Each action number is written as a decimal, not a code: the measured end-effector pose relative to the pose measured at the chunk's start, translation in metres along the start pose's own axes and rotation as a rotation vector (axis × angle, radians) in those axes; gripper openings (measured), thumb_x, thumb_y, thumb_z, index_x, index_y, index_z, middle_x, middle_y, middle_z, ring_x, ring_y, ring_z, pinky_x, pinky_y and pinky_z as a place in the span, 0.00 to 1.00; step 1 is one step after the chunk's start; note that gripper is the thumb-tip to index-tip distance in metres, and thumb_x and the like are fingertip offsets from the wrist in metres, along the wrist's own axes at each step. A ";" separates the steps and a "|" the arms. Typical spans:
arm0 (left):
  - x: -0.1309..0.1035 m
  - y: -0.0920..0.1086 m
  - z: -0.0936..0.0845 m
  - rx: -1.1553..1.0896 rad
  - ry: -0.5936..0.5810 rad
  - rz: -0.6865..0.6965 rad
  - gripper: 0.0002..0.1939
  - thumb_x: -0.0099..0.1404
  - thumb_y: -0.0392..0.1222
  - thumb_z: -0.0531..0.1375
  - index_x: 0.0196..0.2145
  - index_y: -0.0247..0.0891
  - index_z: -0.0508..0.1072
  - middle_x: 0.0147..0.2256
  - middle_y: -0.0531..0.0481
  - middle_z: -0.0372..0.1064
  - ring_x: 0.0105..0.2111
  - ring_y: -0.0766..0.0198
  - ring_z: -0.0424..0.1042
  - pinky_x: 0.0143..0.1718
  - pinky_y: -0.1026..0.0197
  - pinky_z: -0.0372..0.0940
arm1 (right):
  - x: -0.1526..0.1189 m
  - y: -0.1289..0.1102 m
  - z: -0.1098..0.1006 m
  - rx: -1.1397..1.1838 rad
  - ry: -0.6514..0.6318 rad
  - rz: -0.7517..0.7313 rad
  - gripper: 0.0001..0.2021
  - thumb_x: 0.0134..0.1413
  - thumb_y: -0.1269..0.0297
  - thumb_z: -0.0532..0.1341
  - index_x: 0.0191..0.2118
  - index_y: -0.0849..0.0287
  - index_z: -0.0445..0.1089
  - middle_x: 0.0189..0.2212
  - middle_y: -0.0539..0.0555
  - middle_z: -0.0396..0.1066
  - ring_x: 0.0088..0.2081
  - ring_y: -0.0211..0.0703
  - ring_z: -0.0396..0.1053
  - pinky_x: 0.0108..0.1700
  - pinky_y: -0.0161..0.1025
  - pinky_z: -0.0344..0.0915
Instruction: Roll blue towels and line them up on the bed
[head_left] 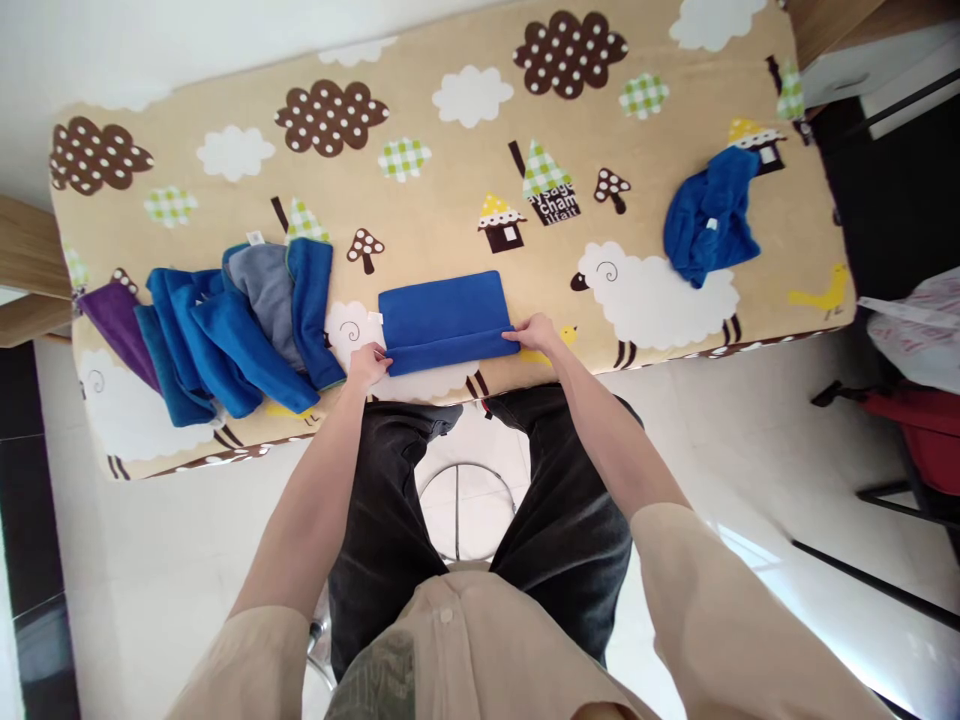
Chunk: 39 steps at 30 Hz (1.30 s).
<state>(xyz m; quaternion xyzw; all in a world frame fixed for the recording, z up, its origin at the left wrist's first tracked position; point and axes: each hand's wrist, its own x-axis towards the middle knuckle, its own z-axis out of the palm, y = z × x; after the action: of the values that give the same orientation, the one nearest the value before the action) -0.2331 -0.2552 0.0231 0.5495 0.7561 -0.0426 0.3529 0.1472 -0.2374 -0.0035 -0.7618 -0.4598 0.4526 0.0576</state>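
Observation:
A blue towel (442, 305) lies flat on the patterned cover in front of me, its near edge turned over into a narrow strip. My left hand (369, 364) pinches the strip at its left end. At the right end, my right hand (537, 333) grips the same strip between thumb and fingers. A small white tag sticks out from the towel's left side. To the left lies a row of folded cloths in blue (251, 345), grey (264, 290) and purple (120, 325). Far to the right sits a crumpled blue cloth (709, 220).
The beige cover (450, 190) with sheep, clouds and houses spreads over a long surface. Its near edge runs just above my knees. A red item (915, 430) and a white plastic bag (919, 320) are at the right. Beneath me shows a round metal stool frame (457, 510).

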 end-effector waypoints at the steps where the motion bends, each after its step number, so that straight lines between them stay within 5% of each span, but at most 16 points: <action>1: 0.000 -0.003 0.000 -0.001 -0.011 0.001 0.07 0.62 0.37 0.63 0.40 0.38 0.76 0.36 0.46 0.80 0.41 0.58 0.79 0.49 0.61 0.69 | 0.000 0.000 0.000 0.000 -0.003 -0.002 0.16 0.46 0.55 0.74 0.26 0.61 0.73 0.22 0.52 0.70 0.30 0.45 0.70 0.38 0.41 0.71; 7: 0.001 -0.014 -0.006 0.085 0.042 0.038 0.07 0.63 0.36 0.59 0.39 0.37 0.75 0.36 0.42 0.78 0.41 0.53 0.77 0.49 0.55 0.68 | 0.000 0.000 -0.002 -0.039 0.027 -0.020 0.14 0.47 0.55 0.74 0.30 0.60 0.75 0.24 0.52 0.73 0.33 0.46 0.74 0.42 0.41 0.72; 13: -0.010 0.008 -0.011 0.110 0.243 0.284 0.12 0.66 0.35 0.53 0.43 0.36 0.74 0.45 0.39 0.73 0.47 0.53 0.73 0.54 0.53 0.66 | -0.003 -0.001 -0.005 -0.148 0.177 -0.139 0.12 0.47 0.59 0.73 0.33 0.59 0.75 0.32 0.57 0.76 0.37 0.48 0.73 0.46 0.45 0.71; 17: -0.018 0.026 -0.005 0.117 0.130 0.430 0.14 0.67 0.38 0.55 0.48 0.38 0.75 0.51 0.41 0.72 0.54 0.53 0.69 0.61 0.52 0.62 | -0.010 -0.004 -0.002 -0.208 0.160 -0.346 0.03 0.53 0.69 0.65 0.35 0.60 0.75 0.37 0.58 0.76 0.41 0.49 0.73 0.49 0.44 0.70; 20: -0.021 0.031 0.002 0.161 0.029 0.462 0.18 0.67 0.40 0.57 0.54 0.38 0.73 0.55 0.41 0.69 0.58 0.52 0.67 0.64 0.51 0.59 | -0.019 -0.007 0.002 -0.248 0.126 -0.569 0.09 0.55 0.74 0.59 0.39 0.59 0.76 0.43 0.60 0.75 0.46 0.49 0.72 0.54 0.44 0.68; 26: -0.027 0.031 0.008 0.425 -0.086 0.418 0.30 0.64 0.42 0.63 0.62 0.37 0.65 0.58 0.36 0.66 0.59 0.44 0.66 0.60 0.48 0.62 | -0.032 0.000 0.014 -0.391 0.018 -0.838 0.17 0.58 0.66 0.63 0.53 0.58 0.75 0.58 0.58 0.72 0.62 0.55 0.66 0.66 0.54 0.60; 31: -0.029 0.034 0.011 0.622 -0.054 0.422 0.36 0.61 0.37 0.63 0.66 0.37 0.61 0.59 0.33 0.64 0.57 0.42 0.66 0.56 0.46 0.64 | -0.023 0.012 0.022 -0.499 -0.056 -0.888 0.30 0.52 0.69 0.67 0.63 0.59 0.69 0.67 0.59 0.63 0.68 0.55 0.60 0.69 0.53 0.56; 39: -0.021 0.038 0.015 0.687 -0.041 0.418 0.33 0.61 0.35 0.62 0.64 0.40 0.63 0.58 0.34 0.63 0.55 0.41 0.67 0.55 0.45 0.63 | -0.018 0.008 0.021 -0.522 -0.034 -0.876 0.34 0.52 0.72 0.64 0.66 0.58 0.66 0.66 0.58 0.64 0.67 0.56 0.62 0.69 0.54 0.57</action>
<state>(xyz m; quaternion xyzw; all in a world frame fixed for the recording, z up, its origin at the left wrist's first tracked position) -0.1901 -0.2637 0.0362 0.7764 0.5626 -0.2312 0.1650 0.1340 -0.2624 -0.0078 -0.4792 -0.8346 0.2684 0.0422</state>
